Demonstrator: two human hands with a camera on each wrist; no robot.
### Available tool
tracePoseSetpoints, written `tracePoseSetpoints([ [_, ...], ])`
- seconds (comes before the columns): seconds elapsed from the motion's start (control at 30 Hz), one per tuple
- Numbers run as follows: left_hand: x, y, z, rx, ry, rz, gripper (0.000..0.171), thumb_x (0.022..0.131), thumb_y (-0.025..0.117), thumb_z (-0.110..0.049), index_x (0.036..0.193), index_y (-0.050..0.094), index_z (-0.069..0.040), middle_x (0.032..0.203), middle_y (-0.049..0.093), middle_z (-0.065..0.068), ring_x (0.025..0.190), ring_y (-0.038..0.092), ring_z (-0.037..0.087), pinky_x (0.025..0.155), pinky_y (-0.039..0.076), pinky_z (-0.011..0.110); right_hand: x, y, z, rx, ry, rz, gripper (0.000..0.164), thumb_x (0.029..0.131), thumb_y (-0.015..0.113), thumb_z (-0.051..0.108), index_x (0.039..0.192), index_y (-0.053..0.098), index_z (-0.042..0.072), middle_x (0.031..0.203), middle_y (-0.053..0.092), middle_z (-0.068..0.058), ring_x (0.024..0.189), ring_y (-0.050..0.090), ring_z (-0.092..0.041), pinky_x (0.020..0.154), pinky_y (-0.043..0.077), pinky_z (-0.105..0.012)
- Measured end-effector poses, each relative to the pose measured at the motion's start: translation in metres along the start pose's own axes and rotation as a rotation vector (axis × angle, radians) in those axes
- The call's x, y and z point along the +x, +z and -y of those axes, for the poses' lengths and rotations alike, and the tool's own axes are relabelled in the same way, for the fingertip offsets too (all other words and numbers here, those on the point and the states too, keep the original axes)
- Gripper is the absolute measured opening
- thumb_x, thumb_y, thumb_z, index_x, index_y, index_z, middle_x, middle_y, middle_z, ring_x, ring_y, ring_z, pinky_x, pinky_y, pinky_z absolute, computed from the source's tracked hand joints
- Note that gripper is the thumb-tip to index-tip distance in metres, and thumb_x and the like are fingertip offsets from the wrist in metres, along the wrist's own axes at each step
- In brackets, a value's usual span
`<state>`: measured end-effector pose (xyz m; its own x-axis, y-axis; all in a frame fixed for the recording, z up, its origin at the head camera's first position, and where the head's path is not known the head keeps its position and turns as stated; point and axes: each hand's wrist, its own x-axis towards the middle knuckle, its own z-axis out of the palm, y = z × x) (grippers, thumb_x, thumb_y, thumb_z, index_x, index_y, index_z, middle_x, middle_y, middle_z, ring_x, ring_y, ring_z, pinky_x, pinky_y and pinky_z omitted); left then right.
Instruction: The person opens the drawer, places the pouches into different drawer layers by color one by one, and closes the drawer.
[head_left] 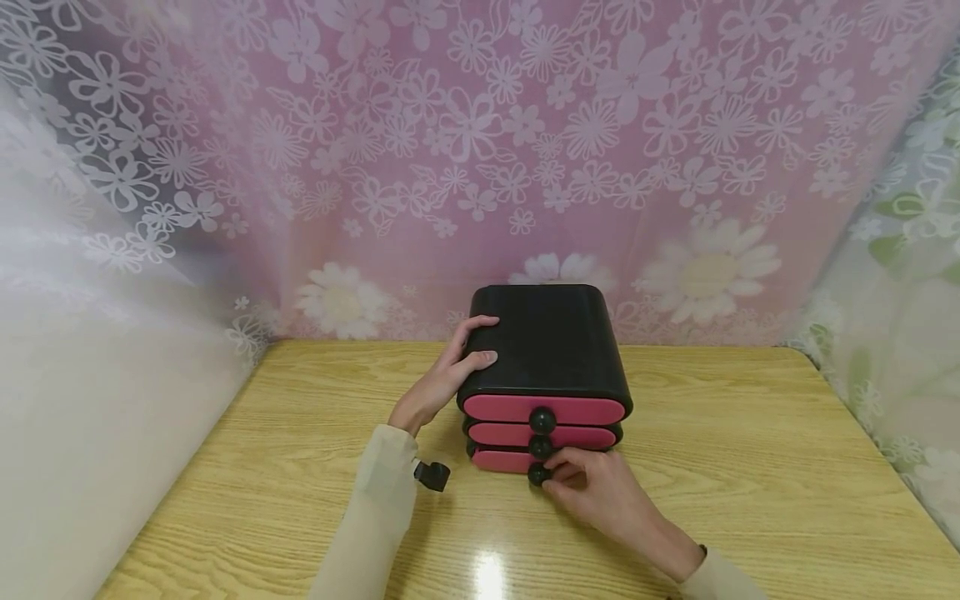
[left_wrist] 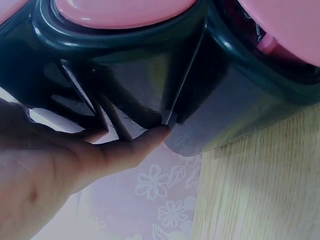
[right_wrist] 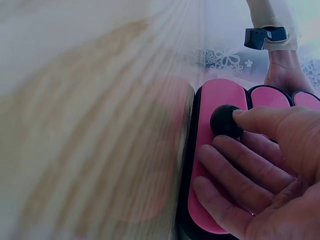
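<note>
A small black drawer unit (head_left: 547, 342) with three pink drawer fronts stands on the table, each front with a round black knob. My left hand (head_left: 446, 371) rests against its left side, thumb and a finger reaching onto the top. With thumb and fingertips, my right hand (head_left: 611, 496) pinches the lowest knob (right_wrist: 225, 121); its other fingers lie against the pink bottom drawer front (right_wrist: 212, 95). In the left wrist view, the bottom drawer (left_wrist: 295, 30) stands slightly out from its black casing, with a narrow gap showing.
The wood-grain table (head_left: 315, 492) extends around the unit. Behind it hangs a pink flowered curtain (head_left: 465, 125), and pale flowered sheets hang at both sides. A small black device (head_left: 432, 476) is strapped to the left wrist.
</note>
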<state>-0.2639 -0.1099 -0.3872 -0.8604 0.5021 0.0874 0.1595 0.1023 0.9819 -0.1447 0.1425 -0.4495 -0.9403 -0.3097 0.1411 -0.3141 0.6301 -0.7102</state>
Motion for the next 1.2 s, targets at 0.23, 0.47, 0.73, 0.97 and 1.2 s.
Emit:
tracePoseSetpoints([
  [0.23,0.002,-0.001,0.002,-0.003,0.006,0.0,0.05,0.104,0.052,-0.033,0.151,0.037,-0.04,0.159,0.033,0.001,0.141,0.048,0.026,0.114,0.043,0.051,0.004,0.0,-0.002,-0.012,-0.026,-0.012,0.013,0.085,0.083,0.016,0.096,0.077,0.017,0.087,0.077,0.007,0.077,0.071,0.0,0.072,0.057,-0.021],
  [0.47,0.002,-0.001,0.003,-0.002,0.006,0.003,0.049,0.104,0.052,-0.034,0.151,0.037,-0.041,0.16,0.032,-0.001,0.143,0.046,0.025,0.114,0.042,0.052,0.006,0.001,-0.006,-0.016,-0.061,-0.026,0.013,0.084,0.083,0.012,0.095,0.077,0.015,0.087,0.077,0.006,0.076,0.071,0.0,0.071,0.057,-0.021],
  [0.73,0.001,0.0,0.003,0.003,0.008,0.001,0.049,0.104,0.052,-0.034,0.15,0.037,-0.042,0.161,0.03,-0.001,0.142,0.047,0.025,0.114,0.042,0.052,0.007,0.0,-0.007,-0.015,-0.066,-0.023,0.013,0.083,0.083,0.011,0.094,0.077,0.015,0.088,0.076,0.005,0.076,0.071,-0.001,0.07,0.057,-0.02],
  [0.97,0.002,-0.001,0.002,0.011,0.007,0.007,0.048,0.105,0.051,-0.034,0.15,0.037,-0.043,0.161,0.029,-0.002,0.142,0.047,0.025,0.114,0.042,0.052,0.006,-0.001,-0.006,-0.018,-0.041,-0.021,0.013,0.085,0.083,0.014,0.095,0.077,0.017,0.088,0.076,0.008,0.077,0.069,0.001,0.071,0.057,-0.021],
  [1.2,0.001,-0.006,0.0,0.088,-0.008,-0.028,0.046,0.106,0.052,-0.04,0.149,0.039,-0.049,0.168,0.018,-0.007,0.151,0.036,0.03,0.119,0.034,0.058,-0.01,-0.022,-0.005,-0.067,-0.014,0.004,0.004,0.092,0.076,0.025,0.095,0.077,0.023,0.087,0.075,0.017,0.082,0.07,0.001,0.072,0.056,-0.024],
])
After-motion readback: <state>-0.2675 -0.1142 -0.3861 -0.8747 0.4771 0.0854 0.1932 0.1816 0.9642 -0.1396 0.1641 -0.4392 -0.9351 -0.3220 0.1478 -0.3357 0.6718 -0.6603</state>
